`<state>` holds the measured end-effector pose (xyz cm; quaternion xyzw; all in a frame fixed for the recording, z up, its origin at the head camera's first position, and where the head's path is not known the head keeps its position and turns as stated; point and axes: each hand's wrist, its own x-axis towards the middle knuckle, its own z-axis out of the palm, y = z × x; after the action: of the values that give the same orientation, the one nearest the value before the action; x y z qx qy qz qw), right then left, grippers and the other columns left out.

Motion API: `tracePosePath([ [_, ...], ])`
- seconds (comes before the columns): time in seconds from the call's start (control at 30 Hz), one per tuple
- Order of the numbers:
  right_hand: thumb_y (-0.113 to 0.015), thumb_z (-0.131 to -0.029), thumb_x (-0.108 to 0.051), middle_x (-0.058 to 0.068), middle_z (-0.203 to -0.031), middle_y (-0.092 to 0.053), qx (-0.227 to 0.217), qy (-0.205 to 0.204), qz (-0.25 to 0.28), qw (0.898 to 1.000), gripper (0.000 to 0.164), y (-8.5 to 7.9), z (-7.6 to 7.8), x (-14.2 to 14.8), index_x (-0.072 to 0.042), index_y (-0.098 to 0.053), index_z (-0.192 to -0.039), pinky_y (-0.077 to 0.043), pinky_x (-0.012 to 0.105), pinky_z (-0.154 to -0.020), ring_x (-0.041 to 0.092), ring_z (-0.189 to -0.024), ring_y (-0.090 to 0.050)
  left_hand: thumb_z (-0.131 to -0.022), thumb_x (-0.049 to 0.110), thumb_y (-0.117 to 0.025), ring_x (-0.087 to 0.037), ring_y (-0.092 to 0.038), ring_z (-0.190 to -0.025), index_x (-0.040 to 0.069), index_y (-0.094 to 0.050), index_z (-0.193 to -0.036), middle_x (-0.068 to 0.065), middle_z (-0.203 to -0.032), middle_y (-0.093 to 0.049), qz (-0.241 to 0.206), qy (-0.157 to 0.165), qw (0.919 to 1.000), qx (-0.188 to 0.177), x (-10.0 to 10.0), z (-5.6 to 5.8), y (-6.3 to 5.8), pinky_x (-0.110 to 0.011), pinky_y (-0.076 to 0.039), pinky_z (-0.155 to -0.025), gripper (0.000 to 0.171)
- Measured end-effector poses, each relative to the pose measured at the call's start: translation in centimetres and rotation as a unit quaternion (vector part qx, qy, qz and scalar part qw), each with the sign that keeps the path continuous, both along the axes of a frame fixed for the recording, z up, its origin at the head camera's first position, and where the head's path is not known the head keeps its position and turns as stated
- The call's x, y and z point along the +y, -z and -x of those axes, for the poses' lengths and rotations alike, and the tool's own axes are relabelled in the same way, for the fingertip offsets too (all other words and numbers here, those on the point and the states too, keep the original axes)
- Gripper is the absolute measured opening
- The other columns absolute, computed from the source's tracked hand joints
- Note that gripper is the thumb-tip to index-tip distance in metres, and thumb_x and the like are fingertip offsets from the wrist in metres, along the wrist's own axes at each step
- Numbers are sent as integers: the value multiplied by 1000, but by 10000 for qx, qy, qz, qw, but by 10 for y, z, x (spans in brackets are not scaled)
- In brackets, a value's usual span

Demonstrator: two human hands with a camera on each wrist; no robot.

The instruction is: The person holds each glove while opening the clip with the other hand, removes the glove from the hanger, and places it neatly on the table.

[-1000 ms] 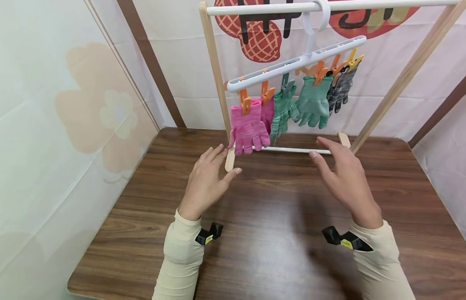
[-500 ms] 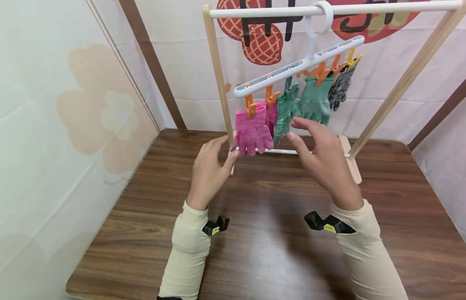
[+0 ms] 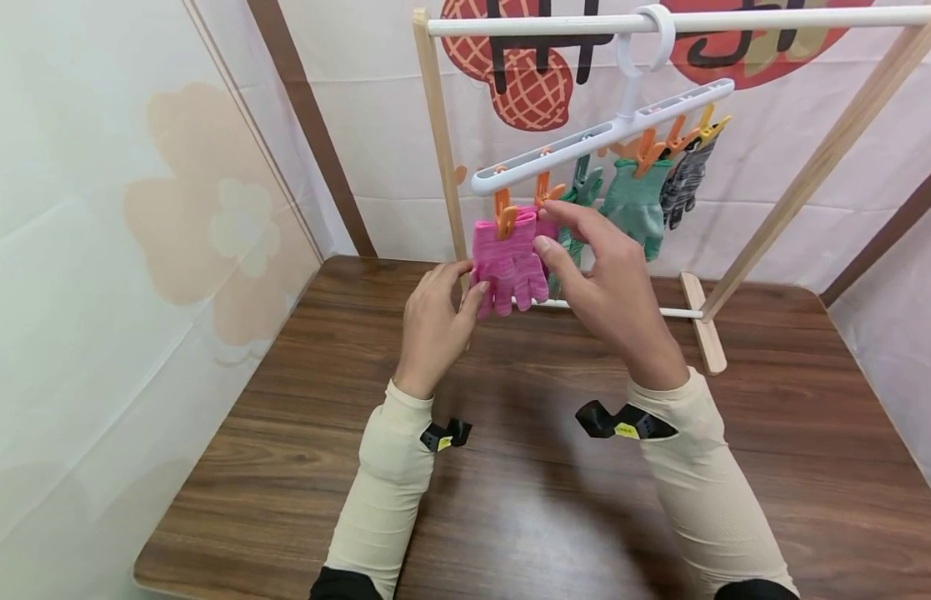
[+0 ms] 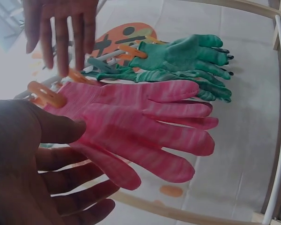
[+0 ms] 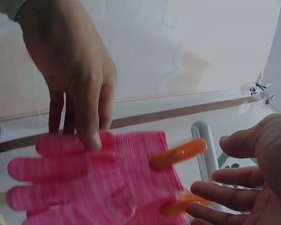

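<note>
A pink striped knit glove (image 3: 504,265) hangs fingers down from a white hanger (image 3: 570,148), held by an orange clothespin (image 3: 506,218). Behind it is a second pink glove (image 3: 549,228), mostly covered, with its own orange clothespin (image 5: 185,205). My left hand (image 3: 437,323) is at the front glove's left edge; its thumb overlaps the fabric in the left wrist view and the fingers spread behind, not pinching. My right hand (image 3: 608,279) is beside the gloves' right side, thumb and fingers apart, near the clothespins and holding nothing.
Green gloves (image 3: 636,200) and dark grey gloves (image 3: 686,182) hang further along the hanger on orange, teal and yellow clothespins. The hanger hooks over a white rail (image 3: 540,25) on a wooden-legged rack, standing on a brown wooden table (image 3: 300,442). A printed cloth backs it.
My right hand has moved left and up from the rack's right side to the pink gloves. My left hand has moved slightly right and up, reaching the front pink glove's edge.
</note>
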<state>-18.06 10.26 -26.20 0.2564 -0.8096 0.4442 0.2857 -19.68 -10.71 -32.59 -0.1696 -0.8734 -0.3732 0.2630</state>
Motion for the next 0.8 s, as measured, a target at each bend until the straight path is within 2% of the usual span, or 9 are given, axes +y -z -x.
tracePosePath([
  [0.27,-65,-101,-19,12,-133,-64,-289,-98,68,9995,45,-8,8,-17,-2,-57,-142,-50,42,-96,24,-110,-61,-99,18,-67,-30,-64,-111,0,-70,-119,-14,-118,-71,96,-40,9999,43,2,5,-3,-47,-49,-93,27],
  [0.4,-65,-101,-20,12,-137,-62,-405,-106,159,9990,48,-8,10,-22,-2,-54,-145,-47,38,-105,21,-121,-60,-99,17,-67,-30,-65,-107,1,-71,-117,-13,-115,-72,114,-57,9999,77,2,6,-4,-46,-50,-88,25],
  [0.53,-63,-102,-19,10,-141,-61,-509,-192,277,9981,53,-7,13,-25,-2,-46,-150,-29,32,-118,14,-136,-50,-99,17,-66,-29,-66,-105,1,-71,-116,-12,-113,-72,129,-79,9998,147,1,7,-6,-47,-50,-85,24],
  [0.6,-61,-103,-18,10,-142,-60,-553,-278,378,9974,54,-5,16,-27,-1,-43,-150,-28,32,-118,12,-138,-48,-99,16,-65,-29,-66,-106,1,-71,-115,-12,-113,-72,133,-90,9997,158,1,7,-7,-47,-50,-86,24],
  [0.8,-59,-103,-11,11,-143,-59,-651,-593,831,9926,55,-2,21,-37,-2,-36,-152,-42,39,-111,12,-134,-52,-100,16,-63,-29,-66,-103,0,-72,-113,-12,-111,-72,174,-115,9997,88,-1,9,-9,-47,-50,-84,23],
])
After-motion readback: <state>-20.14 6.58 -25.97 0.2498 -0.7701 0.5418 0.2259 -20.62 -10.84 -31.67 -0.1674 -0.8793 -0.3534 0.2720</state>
